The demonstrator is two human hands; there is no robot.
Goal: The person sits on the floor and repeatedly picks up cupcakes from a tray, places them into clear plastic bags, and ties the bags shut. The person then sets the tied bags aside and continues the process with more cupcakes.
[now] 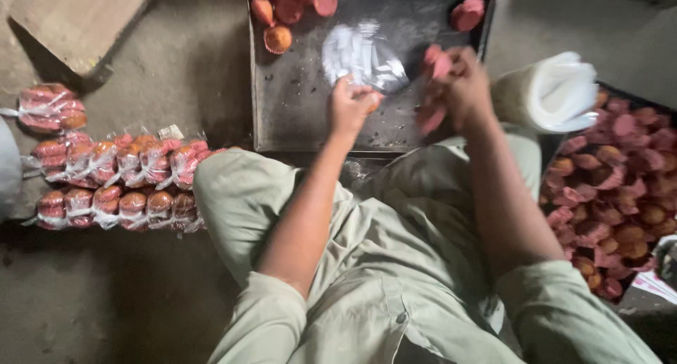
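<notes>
Cupcakes (438, 62) sit pinched in the blurred right hand (462, 89) while the left hand (350, 107) pinches a clear bag (363, 55) open above the tray (296, 103).

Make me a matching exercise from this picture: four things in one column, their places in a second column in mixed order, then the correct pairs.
Things
1. clear plastic bag
2. bagged cupcake packs
3. roll of white plastic bags
4. heap of loose cupcakes

Places
A. on the floor at the picture's left, laid in rows
B. on the dark metal tray, just beyond the left hand
C. at the picture's right edge, beside the person's right leg
D. right of the right hand, above the heap

Pairs: 1-B, 2-A, 3-D, 4-C
</notes>
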